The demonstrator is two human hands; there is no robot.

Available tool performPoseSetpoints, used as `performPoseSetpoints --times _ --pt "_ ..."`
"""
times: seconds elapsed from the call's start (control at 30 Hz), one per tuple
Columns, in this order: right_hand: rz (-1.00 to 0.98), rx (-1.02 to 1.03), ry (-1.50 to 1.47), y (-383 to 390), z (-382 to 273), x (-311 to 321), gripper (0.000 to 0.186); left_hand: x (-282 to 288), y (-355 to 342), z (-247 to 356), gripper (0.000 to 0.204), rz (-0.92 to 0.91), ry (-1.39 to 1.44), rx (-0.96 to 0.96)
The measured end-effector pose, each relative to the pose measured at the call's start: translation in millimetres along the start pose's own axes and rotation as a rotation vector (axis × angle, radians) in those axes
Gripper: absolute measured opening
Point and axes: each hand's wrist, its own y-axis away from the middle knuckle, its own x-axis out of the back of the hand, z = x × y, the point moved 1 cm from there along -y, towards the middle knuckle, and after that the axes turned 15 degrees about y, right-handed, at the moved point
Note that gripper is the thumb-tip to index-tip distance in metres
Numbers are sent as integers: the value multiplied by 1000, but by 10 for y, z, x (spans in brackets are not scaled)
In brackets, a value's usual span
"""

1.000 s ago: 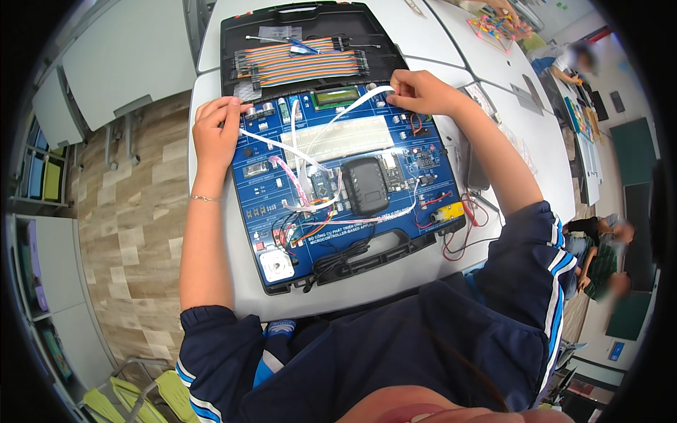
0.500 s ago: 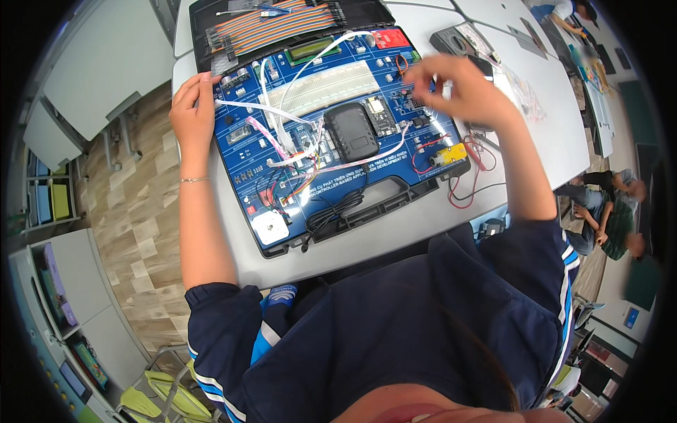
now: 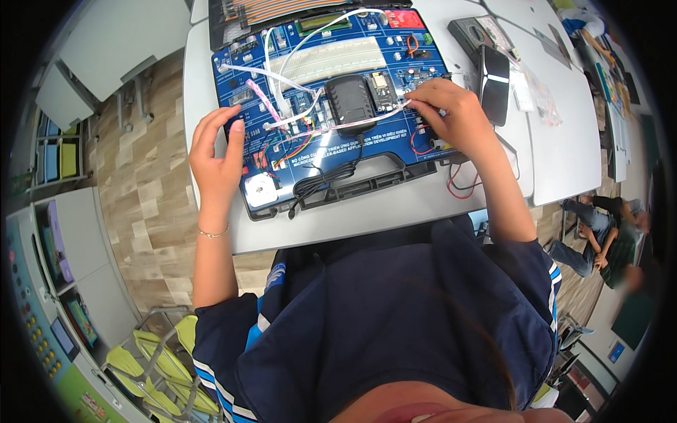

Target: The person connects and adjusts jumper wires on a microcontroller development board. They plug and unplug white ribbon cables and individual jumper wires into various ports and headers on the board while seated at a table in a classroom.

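A dark blue jacket point(image 3: 367, 303) fills the near side, below a pale table point(image 3: 381, 211). On the table, a black case handle point(image 3: 367, 173) and a bundled black cable point(image 3: 324, 182) lie along the near edge of the blue circuit board point(image 3: 416, 149). The left hand point(image 3: 217, 151) is at the board's left edge, thumb and fingers apart; whether it touches the board cannot be told. The right hand point(image 3: 448, 113) is over the board's right part, fingertips close together at the end of a pink-and-white wire point(image 3: 381, 118); whether they clamp it cannot be told. A black box point(image 3: 350, 106) sits mid-board, left of that hand. Beyond it are a white breadboard point(image 3: 328, 62) and a small green screen point(image 3: 323, 23). A black phone point(image 3: 492, 84) lies right of the board, with a meter point(image 3: 469, 35) farther off.
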Motion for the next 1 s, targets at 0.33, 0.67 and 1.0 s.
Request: performPoseSetpoints --times 0.33,0.67,1.0 --pt "67 26 -22 -13 6 -32 5 -142 109 48 12 28 -147 -66" --pt "32 -31 -33 -20 32 -43 6 -147 96 40 10 18 -161 -62" --pt "17 -86 -52 -29 31 -70 7 -123 93 0 8 10 -184 -102"
